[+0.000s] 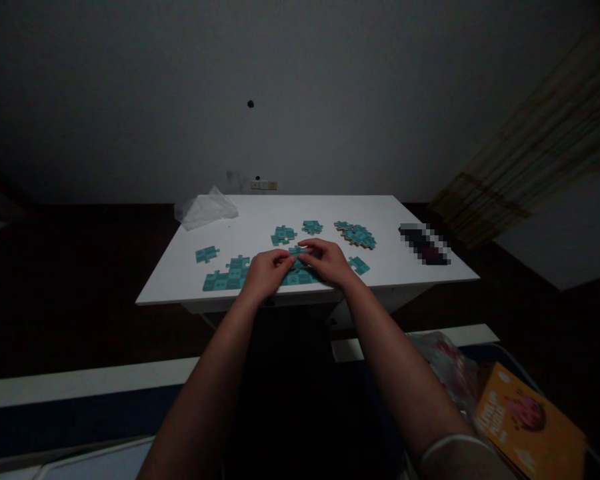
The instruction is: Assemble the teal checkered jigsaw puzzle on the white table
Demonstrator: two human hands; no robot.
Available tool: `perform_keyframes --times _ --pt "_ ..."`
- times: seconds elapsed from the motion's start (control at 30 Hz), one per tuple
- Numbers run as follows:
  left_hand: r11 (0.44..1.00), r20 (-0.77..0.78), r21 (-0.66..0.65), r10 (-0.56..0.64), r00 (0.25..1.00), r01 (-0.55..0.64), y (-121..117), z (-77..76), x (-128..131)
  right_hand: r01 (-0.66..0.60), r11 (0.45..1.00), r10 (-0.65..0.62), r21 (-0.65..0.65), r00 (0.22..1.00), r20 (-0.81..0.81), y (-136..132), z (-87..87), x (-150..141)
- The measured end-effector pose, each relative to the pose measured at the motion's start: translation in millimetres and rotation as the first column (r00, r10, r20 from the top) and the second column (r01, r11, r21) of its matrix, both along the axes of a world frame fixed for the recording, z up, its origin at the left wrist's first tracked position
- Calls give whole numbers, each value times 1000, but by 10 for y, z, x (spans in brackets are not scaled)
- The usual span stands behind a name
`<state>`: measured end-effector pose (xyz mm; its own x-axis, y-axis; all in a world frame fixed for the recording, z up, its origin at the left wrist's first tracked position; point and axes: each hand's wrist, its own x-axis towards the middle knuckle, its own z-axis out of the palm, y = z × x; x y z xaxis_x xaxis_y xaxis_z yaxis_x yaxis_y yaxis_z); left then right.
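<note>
White tabletop (260, 213) bears your part-joined teal cardboard jigsaw strip (236, 273); at it, your left hand (266, 272) and right hand (329, 260) pinch one teal piece (295, 251); beyond the strip, a teal pile (359, 236) remains.

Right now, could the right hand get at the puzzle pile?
Probably yes: the pile lies just beyond the right hand, with bare table between them, though that hand seems busy at a piece.
</note>
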<state>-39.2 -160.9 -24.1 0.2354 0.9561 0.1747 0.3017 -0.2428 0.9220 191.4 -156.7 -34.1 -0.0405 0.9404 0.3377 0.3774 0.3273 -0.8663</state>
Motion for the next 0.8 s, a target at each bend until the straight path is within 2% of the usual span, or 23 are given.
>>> perform_keyframes --times 0.1,0.2,0.27,0.33,0.57,0.8 --pt "995 -119 103 2 993 11 -71 12 23 200 980 -199 -6 972 -121 65 -31 98" --pt "941 -321 305 -41 946 144 -183 22 37 287 957 -290 -45 949 -125 65 -53 242" --pt "886 -445 373 -91 891 277 -258 22 42 258 962 -266 -89 960 -88 15 -73 317" --pt "858 -511 368 -136 849 359 -313 18 44 212 970 -218 -116 975 -37 -48 -94 353" --pt "895 -402 303 -191 895 327 -322 -1 30 154 987 -140 -40 958 249 -138 -67 327" --pt "827 -612 347 -158 775 442 -283 18 -8 92 996 -90 11 927 363 -158 -43 426"
